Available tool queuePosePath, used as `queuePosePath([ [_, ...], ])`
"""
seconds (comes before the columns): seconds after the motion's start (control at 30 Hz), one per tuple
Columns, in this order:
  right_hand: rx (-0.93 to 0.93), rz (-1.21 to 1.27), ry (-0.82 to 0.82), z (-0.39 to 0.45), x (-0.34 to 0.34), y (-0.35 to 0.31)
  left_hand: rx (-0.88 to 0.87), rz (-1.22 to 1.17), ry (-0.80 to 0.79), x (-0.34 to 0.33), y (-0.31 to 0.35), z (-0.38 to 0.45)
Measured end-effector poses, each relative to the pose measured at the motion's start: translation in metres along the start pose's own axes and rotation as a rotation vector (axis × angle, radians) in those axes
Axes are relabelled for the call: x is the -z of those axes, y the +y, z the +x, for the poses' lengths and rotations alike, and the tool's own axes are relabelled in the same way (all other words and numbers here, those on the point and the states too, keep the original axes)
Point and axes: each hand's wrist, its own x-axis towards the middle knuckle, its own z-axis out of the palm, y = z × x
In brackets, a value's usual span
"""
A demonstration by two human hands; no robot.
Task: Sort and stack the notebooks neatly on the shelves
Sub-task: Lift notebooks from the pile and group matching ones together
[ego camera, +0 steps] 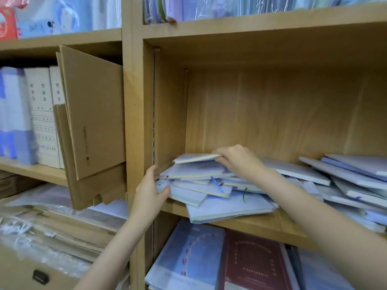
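Note:
A messy pile of pale blue notebooks (201,185) lies on the wooden shelf (261,225) of the middle compartment. My right hand (236,160) pinches the edge of the top notebook (194,158) and holds it lifted above the pile. My left hand (149,191) grips the left end of a lower notebook (182,194), thumb on its cover. More pale notebooks (351,176) lie slanted and overlapping at the right of the same shelf. One notebook (228,208) sticks out over the shelf's front edge.
The upper part of the compartment holds nothing, and its back panel (282,114) is bare. A brown cardboard box (94,122) juts out of the left bay beside white binders (41,114). Below lie a blue book (188,254) and a dark red book (253,262).

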Motion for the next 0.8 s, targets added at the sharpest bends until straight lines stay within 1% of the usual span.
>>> queuePosePath([
  [0.07, 0.000, 0.028, -0.063, -0.005, -0.015, -0.001, 0.039, -0.009, -0.014, -0.004, 0.003, 0.003],
  [0.13, -0.036, 0.152, -0.074, -0.006, -0.025, -0.002, 0.055, -0.006, -0.046, -0.003, 0.008, 0.004],
  [0.2, -0.078, 0.235, -0.081, -0.004, -0.026, -0.002, 0.082, -0.015, -0.100, 0.001, 0.012, 0.008],
  [0.3, -0.103, 0.288, -0.139, -0.005, -0.027, -0.001, 0.136, -0.004, -0.184, 0.003, 0.020, 0.017],
  [0.4, -0.106, 0.409, -0.209, -0.010, -0.025, 0.000, 0.274, -0.199, -0.165, 0.003, 0.032, 0.021],
  [0.47, -0.097, 0.379, -0.230, -0.012, -0.023, 0.005, 0.298, -0.317, -0.148, 0.003, 0.040, 0.020],
  [0.53, -0.097, 0.356, -0.164, -0.015, -0.021, 0.009, 0.251, -0.401, -0.157, 0.005, 0.048, 0.015],
  [0.63, -0.087, 0.350, 0.053, -0.020, -0.014, 0.017, 0.133, -0.521, -0.212, 0.010, 0.056, 0.009],
  [0.7, -0.059, 0.335, 0.160, -0.025, -0.006, 0.021, 0.083, -0.459, -0.204, 0.009, 0.056, 0.006],
  [0.73, -0.050, 0.305, 0.210, -0.027, 0.000, 0.023, 0.066, -0.382, -0.200, 0.008, 0.054, 0.005],
  [0.8, -0.044, 0.189, 0.309, -0.033, 0.015, 0.030, 0.051, -0.268, -0.214, 0.003, 0.050, 0.002],
])
